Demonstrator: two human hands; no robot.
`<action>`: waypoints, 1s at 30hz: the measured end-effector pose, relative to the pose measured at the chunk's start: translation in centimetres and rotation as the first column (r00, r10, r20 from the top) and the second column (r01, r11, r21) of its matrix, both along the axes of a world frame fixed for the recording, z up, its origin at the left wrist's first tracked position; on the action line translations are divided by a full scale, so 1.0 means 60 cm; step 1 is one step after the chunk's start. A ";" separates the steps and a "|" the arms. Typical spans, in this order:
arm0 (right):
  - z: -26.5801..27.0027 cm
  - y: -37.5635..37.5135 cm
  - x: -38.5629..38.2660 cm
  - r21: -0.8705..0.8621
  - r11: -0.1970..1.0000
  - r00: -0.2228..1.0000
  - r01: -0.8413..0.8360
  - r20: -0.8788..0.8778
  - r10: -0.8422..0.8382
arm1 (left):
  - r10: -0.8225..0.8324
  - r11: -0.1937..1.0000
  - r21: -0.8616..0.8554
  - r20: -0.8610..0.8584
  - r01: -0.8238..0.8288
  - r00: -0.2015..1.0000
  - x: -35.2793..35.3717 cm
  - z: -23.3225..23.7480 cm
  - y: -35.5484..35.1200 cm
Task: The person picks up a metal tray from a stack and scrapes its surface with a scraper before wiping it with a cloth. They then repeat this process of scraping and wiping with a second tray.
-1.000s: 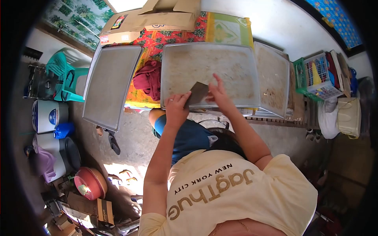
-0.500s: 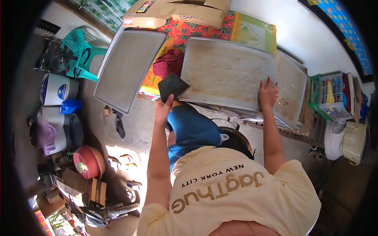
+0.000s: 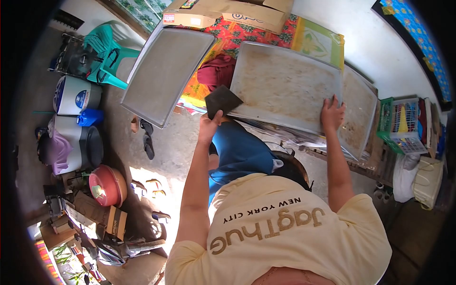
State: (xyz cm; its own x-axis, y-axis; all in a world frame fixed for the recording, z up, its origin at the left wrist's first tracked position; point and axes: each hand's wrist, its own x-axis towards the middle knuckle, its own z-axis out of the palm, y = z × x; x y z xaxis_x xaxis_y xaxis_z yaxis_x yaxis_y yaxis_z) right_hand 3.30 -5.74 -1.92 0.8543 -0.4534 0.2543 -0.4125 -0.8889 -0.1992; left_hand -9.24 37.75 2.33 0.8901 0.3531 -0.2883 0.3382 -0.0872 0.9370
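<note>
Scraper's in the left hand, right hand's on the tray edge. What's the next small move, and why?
Probably lower the scraper onto the middle tray and push across it. The left hand holds it at the tray's near left corner, the right hand grips the right edge, which should steady it, and brownish residue covers the tray's surface.

Place: a home's yard or porch where I worked, not a fitted kitchen.
Floor: bare concrete floor (image 3: 173,152), sunlit in patches, with slippers (image 3: 148,140) left on it.
Work gear: large metal trays (image 3: 166,71) lay side by side over a flowered cloth (image 3: 237,33).
Household things: a green plastic chair (image 3: 102,57), a white container (image 3: 76,95), a red basin (image 3: 107,185) and a green basket (image 3: 401,126) of small goods stood around me.
Storage: a cardboard box (image 3: 228,12) sat behind the trays.
Wall: plain white wall (image 3: 375,47).
</note>
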 end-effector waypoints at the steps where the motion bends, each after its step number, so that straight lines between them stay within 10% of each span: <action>1: 0.002 0.002 -0.001 0.006 1.000 1.000 0.003 -0.005 -0.003 | -0.021 1.000 0.007 -0.038 0.022 0.999 0.000 0.003 -0.002; 30: 0.001 0.001 0.000 -0.010 1.000 1.000 0.009 -0.008 -0.009 | -0.027 0.999 0.021 0.099 0.025 0.995 0.024 -0.027 0.026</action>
